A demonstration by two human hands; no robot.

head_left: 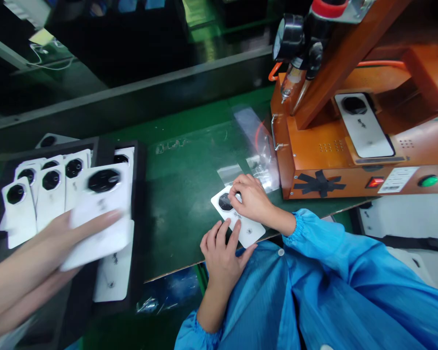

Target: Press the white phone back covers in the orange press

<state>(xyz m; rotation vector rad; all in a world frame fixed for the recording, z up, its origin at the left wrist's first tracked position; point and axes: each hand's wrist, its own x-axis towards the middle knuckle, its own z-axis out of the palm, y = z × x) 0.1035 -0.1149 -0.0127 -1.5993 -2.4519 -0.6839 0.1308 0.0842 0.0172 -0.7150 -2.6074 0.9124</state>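
Note:
My left hand (44,257) reaches in from the lower left, its fingers closed on a white phone back cover (102,204) with a black round camera hole. It holds the cover over a black tray (138,218) filled with several more white covers (22,209) standing in a row. My right hand does not show. To the right, a co-worker in a blue smock (332,291) presses both hands (251,199) on another white cover (248,231) lying on the green bench.
An orange press machine (314,150) stands at the right with a white cover (365,126) seated in its fixture, a green button (428,181) and a red switch (374,182). Clear plastic bags (259,146) lie beside it. A green conveyor (190,141) runs behind.

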